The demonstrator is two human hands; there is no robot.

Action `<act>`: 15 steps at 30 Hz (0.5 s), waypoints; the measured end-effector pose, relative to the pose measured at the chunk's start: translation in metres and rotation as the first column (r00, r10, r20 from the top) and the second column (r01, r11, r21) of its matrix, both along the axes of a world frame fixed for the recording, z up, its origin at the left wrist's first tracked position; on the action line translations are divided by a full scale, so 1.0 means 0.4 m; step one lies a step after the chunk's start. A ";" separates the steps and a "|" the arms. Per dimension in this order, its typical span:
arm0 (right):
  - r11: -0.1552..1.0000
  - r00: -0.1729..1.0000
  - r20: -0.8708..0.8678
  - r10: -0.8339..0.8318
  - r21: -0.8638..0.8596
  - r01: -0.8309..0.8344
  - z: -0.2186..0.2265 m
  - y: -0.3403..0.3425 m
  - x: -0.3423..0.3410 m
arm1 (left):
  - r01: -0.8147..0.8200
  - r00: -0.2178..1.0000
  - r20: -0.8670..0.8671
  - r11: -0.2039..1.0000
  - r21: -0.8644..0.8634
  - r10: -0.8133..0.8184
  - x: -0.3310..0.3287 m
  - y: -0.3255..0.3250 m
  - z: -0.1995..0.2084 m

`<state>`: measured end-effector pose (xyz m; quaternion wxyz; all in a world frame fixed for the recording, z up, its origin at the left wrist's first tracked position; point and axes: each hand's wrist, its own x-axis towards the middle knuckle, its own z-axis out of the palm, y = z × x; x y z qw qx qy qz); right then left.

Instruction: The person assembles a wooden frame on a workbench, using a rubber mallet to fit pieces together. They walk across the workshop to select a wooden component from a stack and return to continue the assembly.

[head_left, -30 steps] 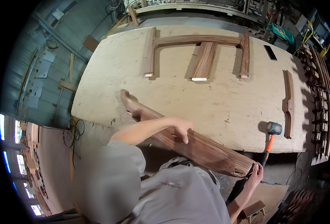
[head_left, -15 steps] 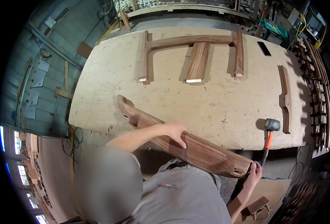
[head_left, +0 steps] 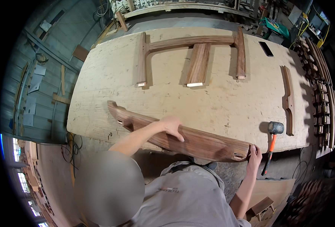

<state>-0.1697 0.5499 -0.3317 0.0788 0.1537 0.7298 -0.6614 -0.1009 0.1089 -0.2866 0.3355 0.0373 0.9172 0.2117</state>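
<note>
A long, curved brown wooden rail (head_left: 205, 142) lies slantwise over the near edge of the worktable, its left end farther in on the top. Mortise slots show near both of its ends. My left hand (head_left: 172, 127) grips the upper edge of the rail left of its middle, thumb on the near face. At the right end my right hand (head_left: 254, 154) is closed around the rail's tip. Farther up the table lies a joined wooden frame (head_left: 194, 41) with a wide middle slat (head_left: 199, 64), pale tenons pointing toward me.
A black-headed mallet (head_left: 275, 128) with an orange handle overhangs the near right table edge. Beyond it lies a narrow shaped wooden piece (head_left: 289, 100). A phone (head_left: 266, 48) rests at the far right. Stacked wooden parts (head_left: 322, 113) line the right side of the worktable (head_left: 91, 87).
The rail has shifted left and its right end has swung up toward the table, so it lies less steeply. Both hands have moved with it, keeping their hold.
</note>
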 end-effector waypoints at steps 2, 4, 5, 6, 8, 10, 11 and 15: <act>0.999 0.999 0.008 0.031 0.008 -0.031 -0.015 -0.036 -0.036 | -0.063 0.995 -0.068 0.995 0.074 0.068 0.005 -0.029 -0.020; 0.999 1.000 -0.007 0.027 0.029 -0.027 -0.055 -0.061 -0.083 | -0.104 0.985 -0.123 0.987 0.118 0.119 0.002 -0.049 -0.022; 0.999 0.999 -0.014 0.034 0.039 -0.034 -0.054 -0.088 -0.108 | -0.127 0.979 -0.142 0.984 0.126 0.144 0.004 -0.058 -0.019; 0.993 0.999 0.003 0.034 0.110 -0.034 -0.033 -0.117 -0.129 | -0.151 0.972 -0.162 0.979 0.134 0.172 0.007 -0.067 -0.017; 0.981 0.996 -0.045 0.075 0.184 -0.065 -0.063 -0.123 -0.172 | -0.170 0.954 -0.232 0.979 0.112 0.192 -0.006 -0.080 -0.037; 0.940 0.989 -0.079 0.126 0.329 -0.093 -0.094 -0.130 -0.208 | -0.126 0.923 -0.356 0.989 0.077 0.146 -0.014 -0.109 -0.053; 0.893 0.980 -0.112 0.163 0.438 -0.098 -0.081 -0.153 -0.212 | -0.129 0.895 -0.430 0.992 0.006 0.119 -0.013 -0.130 -0.051; 0.753 0.936 -0.187 0.297 0.649 -0.109 0.000 -0.295 -0.207 | -0.473 0.605 -0.746 0.879 -0.055 0.279 0.007 -0.327 -0.176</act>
